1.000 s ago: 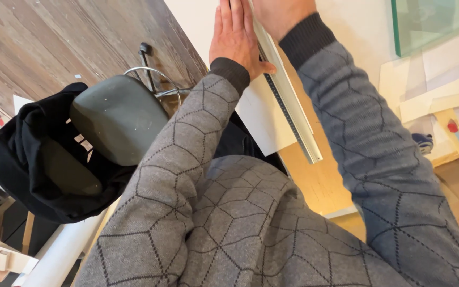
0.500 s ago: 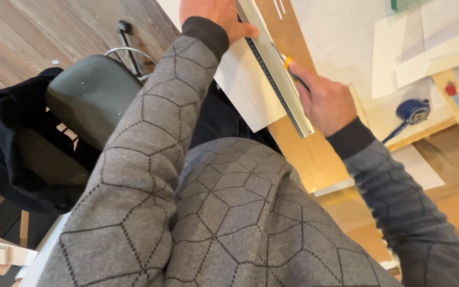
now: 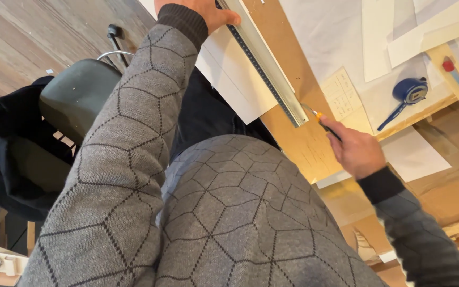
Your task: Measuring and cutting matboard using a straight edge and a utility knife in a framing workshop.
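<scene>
My left hand [image 3: 208, 11] presses flat on the upper part of a long metal ruler [image 3: 269, 69] that lies across a white sheet [image 3: 235, 79] on a brown board [image 3: 304, 143]. My right hand [image 3: 354, 151] grips a utility knife [image 3: 322, 121] with a yellow and black body. Its blade tip sits just past the ruler's near end, beside the ruler's right edge. Both arms wear a grey sweater with a hexagon pattern.
A blue tape measure [image 3: 409, 91] and a wooden piece with a red marker [image 3: 455, 74] lie at the right. Several white sheets [image 3: 346, 37] cover the table. A green stool [image 3: 78, 95] with a black garment [image 3: 6, 154] stands at the left over wooden floor.
My right hand has drawn the knife down along the ruler's edge, from about halfway to just past its near end. My left hand stays on the ruler.
</scene>
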